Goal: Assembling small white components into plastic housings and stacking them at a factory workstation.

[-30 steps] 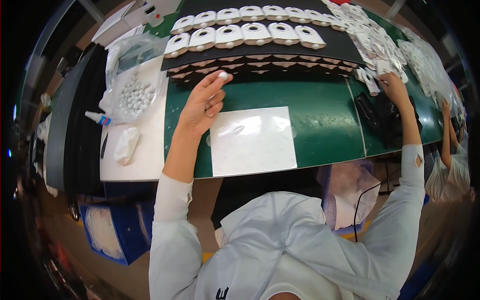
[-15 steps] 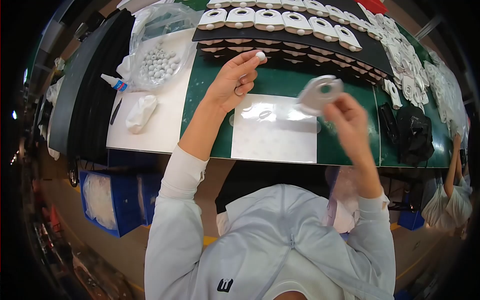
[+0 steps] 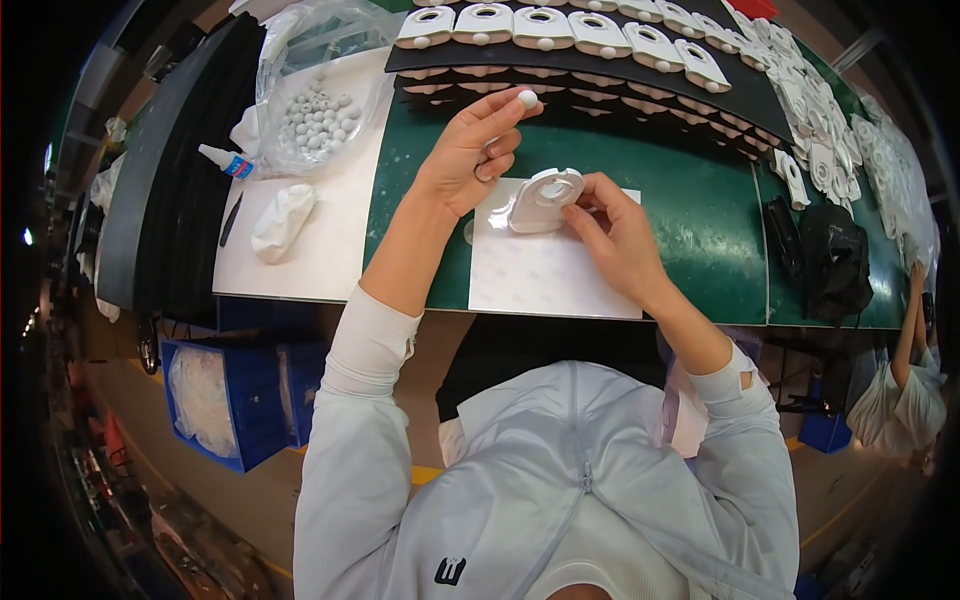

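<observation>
My left hand (image 3: 472, 150) is raised over the green table, pinching a small white ball (image 3: 527, 99) between thumb and fingertips. To its right, my right hand (image 3: 616, 232) grips the edge of a flat white plastic housing (image 3: 545, 202) with a round hole near its top. The housing is tilted up above a glossy white sheet (image 3: 550, 272) on the table; whether its lower edge touches the sheet I cannot tell. Behind both hands, similar white housings (image 3: 545, 28), each with a ball at its front edge, stand in rows on stacked black boards (image 3: 590, 72).
At the left, a clear bag of white balls (image 3: 320, 120), a small glue bottle (image 3: 226, 161), a dark slim tool (image 3: 231, 220) and a white wrapped bundle (image 3: 284, 224) lie on a white board. Loose housings (image 3: 820, 150) pile at the right, near a black bag (image 3: 833, 262). Another person's arm (image 3: 911, 320) shows far right.
My right hand has carried the white housing left and slightly down, over the white sheet and closer to my left hand. The left hand still pinches the ball, nearly in place.
</observation>
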{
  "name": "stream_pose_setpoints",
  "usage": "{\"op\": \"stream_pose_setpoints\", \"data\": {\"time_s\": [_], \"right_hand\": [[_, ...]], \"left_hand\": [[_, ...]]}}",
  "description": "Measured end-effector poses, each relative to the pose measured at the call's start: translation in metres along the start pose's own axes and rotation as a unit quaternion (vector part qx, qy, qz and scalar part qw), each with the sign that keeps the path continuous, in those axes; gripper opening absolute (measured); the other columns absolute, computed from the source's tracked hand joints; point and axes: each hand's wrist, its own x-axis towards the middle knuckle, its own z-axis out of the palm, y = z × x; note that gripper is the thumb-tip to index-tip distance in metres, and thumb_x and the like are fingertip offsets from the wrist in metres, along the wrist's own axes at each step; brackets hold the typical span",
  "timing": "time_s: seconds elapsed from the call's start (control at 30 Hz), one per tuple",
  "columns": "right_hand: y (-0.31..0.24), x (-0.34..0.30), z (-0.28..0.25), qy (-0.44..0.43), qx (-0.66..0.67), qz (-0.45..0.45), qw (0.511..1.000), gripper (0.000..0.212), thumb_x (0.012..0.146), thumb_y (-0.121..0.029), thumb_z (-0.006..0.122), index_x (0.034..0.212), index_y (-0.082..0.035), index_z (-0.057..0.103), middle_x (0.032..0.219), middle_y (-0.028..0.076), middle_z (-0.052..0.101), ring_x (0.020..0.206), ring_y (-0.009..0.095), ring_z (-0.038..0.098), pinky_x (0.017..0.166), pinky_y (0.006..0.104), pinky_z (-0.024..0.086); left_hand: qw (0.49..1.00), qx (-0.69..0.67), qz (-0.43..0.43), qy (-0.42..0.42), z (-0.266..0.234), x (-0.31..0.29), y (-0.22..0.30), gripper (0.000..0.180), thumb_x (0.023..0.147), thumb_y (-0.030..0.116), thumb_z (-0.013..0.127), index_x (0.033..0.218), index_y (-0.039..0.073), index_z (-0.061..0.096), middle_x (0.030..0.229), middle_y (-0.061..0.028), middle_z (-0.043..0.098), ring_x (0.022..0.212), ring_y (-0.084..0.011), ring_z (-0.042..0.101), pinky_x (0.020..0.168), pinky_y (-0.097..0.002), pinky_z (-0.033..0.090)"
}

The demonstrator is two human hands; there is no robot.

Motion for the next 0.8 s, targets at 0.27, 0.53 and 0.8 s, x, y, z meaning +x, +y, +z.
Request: {"op": "stream_pose_setpoints", "data": {"time_s": [0.27, 0.53, 0.8], "right_hand": [[-0.003, -0.001, 0.001, 0.023, -0.002, -0.014, 1.0, 0.012, 0.086, -0.005, 0.054, 0.098, -0.002, 0.052, 0.085, 0.002, 0.055, 0.074, 0.006, 0.049, 0.063, 0.0189, 0.042], [0.0, -0.003, 0.007, 0.038, -0.188, -0.166, 0.967, 0.015, 0.084, -0.002, 0.054, 0.099, -0.002, 0.052, 0.08, 0.004, 0.053, 0.066, 0.009, 0.048, 0.058, 0.0214, 0.041], [0.002, 0.007, -0.013, 0.096, 0.345, -0.006, 0.934, 0.02, 0.091, -0.012, 0.049, 0.11, -0.005, 0.048, 0.1, 0.003, 0.055, 0.086, 0.011, 0.053, 0.073, 0.0243, 0.044]], "left_hand": [[1.0, -0.013, 0.001, 0.005, -0.001, 0.0, 0.0, 0.025, 0.084, 0.014, 0.061, 0.107, 0.005, 0.055, 0.097, -0.0051, 0.058, 0.051, -0.0017, 0.033, 0.036, -0.0131, 0.025], [1.0, 0.015, 0.004, -0.013, 0.002, 0.0, 0.0, 0.031, 0.085, 0.011, 0.058, 0.115, 0.005, 0.052, 0.102, -0.0047, 0.057, 0.051, -0.0017, 0.031, 0.036, -0.0132, 0.025], [0.996, 0.086, 0.001, -0.027, 0.013, -0.004, -0.003, 0.031, 0.083, 0.01, 0.06, 0.113, 0.005, 0.053, 0.097, -0.0033, 0.06, 0.051, -0.0007, 0.032, 0.038, -0.0132, 0.024]]}}
